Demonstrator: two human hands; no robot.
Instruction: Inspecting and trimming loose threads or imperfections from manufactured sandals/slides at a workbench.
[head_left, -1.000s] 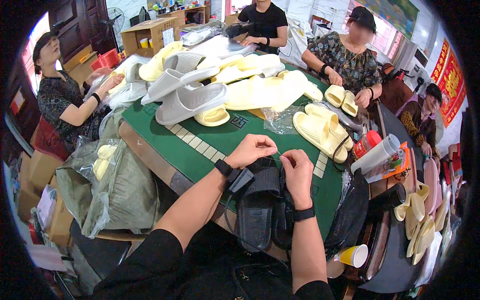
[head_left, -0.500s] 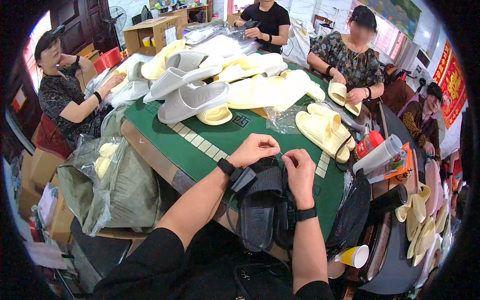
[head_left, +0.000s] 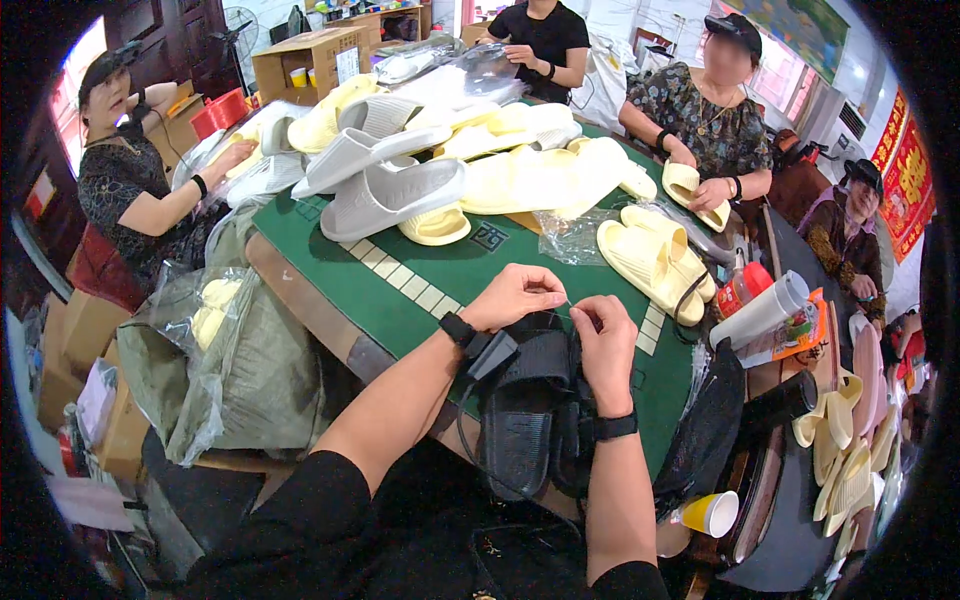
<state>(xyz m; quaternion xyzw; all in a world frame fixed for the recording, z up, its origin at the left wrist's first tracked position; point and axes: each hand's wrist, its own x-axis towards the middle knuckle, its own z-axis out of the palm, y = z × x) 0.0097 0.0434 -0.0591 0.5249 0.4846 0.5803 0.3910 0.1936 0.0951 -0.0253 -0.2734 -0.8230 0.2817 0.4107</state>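
Note:
Both my hands meet above a pair of black slippers (head_left: 518, 440) at the table's near edge. Thumb and fingers of my left hand (head_left: 518, 298) are pinched on a thin dark cord (head_left: 569, 304). My right hand (head_left: 606, 345) pinches the same cord just to the right, the fingertips a small gap apart. The cord runs near the slippers' toe end; its full path is hard to make out. A dark box-shaped device (head_left: 490, 355) sits at my left wrist, partly over one slipper. Further right on the table lies a cream pair of slippers (head_left: 648, 262) with a dark band around it.
Cream and grey slippers (head_left: 395, 200) are heaped on the green table mat (head_left: 400, 330). A white cylinder (head_left: 770, 300), a red-capped jar (head_left: 745, 285) and a yellow cup (head_left: 712, 514) stand to the right. An olive sack (head_left: 240, 370) is at left. Several people sit around the table; one handles a cream slipper (head_left: 690, 190).
My hands keep pinching the cord over the black slippers, with little movement. The view has shifted slightly. Across the table, a person's hands have moved with clear plastic.

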